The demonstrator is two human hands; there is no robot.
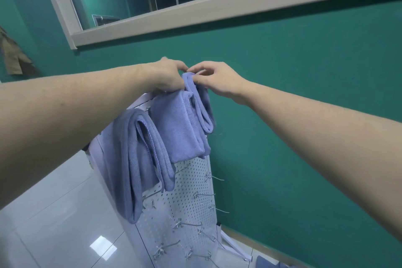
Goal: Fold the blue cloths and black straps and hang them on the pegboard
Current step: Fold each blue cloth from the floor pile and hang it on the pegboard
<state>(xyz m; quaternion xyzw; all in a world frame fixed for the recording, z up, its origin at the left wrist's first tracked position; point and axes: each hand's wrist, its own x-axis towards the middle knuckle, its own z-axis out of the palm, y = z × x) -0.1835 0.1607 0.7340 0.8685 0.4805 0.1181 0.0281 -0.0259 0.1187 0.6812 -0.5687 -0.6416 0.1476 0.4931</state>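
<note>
A white pegboard (187, 206) with several metal hooks stands against the green wall. Two folded blue cloths hang at its top: one on the left (139, 163), and a second to its right (180, 124). My left hand (165, 76) and my right hand (217, 80) meet at the top fold of the right cloth. Both hands pinch that fold between thumb and fingers. No black strap is in view.
Bare metal hooks (208, 196) stick out of the lower pegboard. Another blue cloth (267, 263) lies on the tiled floor at the bottom right. A window frame (195, 22) runs above along the green wall. A khaki garment (13, 54) hangs at far left.
</note>
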